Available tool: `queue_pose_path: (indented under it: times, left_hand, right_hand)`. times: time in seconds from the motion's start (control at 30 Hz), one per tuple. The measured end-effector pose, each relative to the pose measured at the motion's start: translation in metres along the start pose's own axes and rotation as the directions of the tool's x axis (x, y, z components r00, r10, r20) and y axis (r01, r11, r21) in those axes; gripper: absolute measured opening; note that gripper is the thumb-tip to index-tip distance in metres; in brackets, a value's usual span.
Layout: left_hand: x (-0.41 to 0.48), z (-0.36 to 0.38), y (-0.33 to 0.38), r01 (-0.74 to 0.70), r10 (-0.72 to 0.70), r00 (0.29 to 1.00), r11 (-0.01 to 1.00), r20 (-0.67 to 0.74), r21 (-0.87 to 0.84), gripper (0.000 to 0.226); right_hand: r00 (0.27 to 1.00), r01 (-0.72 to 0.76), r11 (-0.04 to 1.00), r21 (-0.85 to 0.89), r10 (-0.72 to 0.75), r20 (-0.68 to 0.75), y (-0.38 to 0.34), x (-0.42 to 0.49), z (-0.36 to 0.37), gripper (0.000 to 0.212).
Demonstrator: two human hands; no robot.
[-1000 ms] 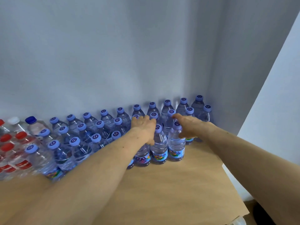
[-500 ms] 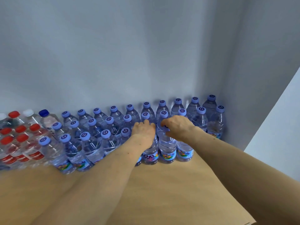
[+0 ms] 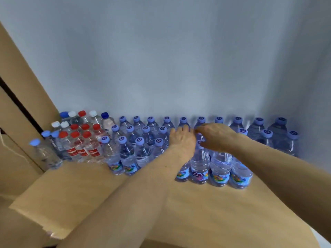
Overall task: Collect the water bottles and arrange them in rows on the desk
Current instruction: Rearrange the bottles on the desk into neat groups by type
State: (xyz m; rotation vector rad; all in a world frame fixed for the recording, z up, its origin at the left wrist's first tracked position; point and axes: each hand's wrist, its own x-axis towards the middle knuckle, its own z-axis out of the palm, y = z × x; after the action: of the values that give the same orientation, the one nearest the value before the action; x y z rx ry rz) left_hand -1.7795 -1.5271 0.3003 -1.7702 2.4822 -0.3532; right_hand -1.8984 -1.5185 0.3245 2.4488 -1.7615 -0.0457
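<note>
Water bottles (image 3: pixel 219 164): purple-capped, upright, packed in three rows along back of table (image 3: pixel 206 212), against wall (image 3: pixel 161 68). Red-capped bottles (image 3: pixel 81 146) grouped at left end.
Step, likely: squaring up front row near middle.
Next move calls for nudging bottles flush without toppling neighbours.
Left hand (image 3: pixel 181 140) among second-row caps, fingers straight, pressing, grasping nothing.
Right hand (image 3: pixel 216 136) just beside it, palm down over front-row tops. Fingers curved round neck or merely resting: cannot tell.
</note>
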Motion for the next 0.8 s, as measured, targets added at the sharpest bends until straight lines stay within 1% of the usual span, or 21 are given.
queue_pose_path:
  times: [0.1,0.2,0.33,0.5,0.57,0.7,0.8]
  left_hand:
    - [-0.016,-0.003,-0.036,0.062,-0.062,0.998,0.998,0.012,-0.003,0.065]
    - [-0.038,-0.003,-0.078,0.089,-0.089,0.996,0.996,0.019,-0.001,0.064]
    - [-0.077,0.003,-0.146,0.134,-0.134,0.991,0.991,0.025,0.002,0.062]
    - [-0.125,0.018,-0.232,0.188,-0.186,0.980,0.982,0.073,-0.012,0.054]
    - [-0.139,0.024,-0.264,0.215,-0.213,0.973,0.976,0.087,-0.022,0.056]
    - [-0.159,0.035,-0.319,0.280,-0.272,0.953,0.959,0.132,-0.046,0.067]
    - [-0.167,0.047,-0.354,0.333,-0.320,0.932,0.942,0.170,-0.050,0.060]
  right_hand:
    - [1.000,0.026,1.000,0.013,-0.026,-0.015,-0.035,0.007,-0.013,0.037]
    - [0.999,0.041,0.999,0.032,-0.040,-0.030,-0.075,0.013,-0.023,0.034]
    - [0.998,0.069,0.997,0.045,-0.068,-0.019,-0.143,0.023,-0.032,0.032]
    - [0.994,0.111,0.991,0.079,-0.109,-0.027,-0.234,0.045,-0.040,0.035]
    - [0.992,0.124,0.989,0.078,-0.122,-0.027,-0.263,0.055,-0.043,0.033]
    - [0.990,0.141,0.988,0.059,-0.141,-0.016,-0.301,0.077,-0.051,0.032]
    - [0.987,0.157,0.986,0.051,-0.158,0.008,-0.319,0.098,-0.055,0.035]
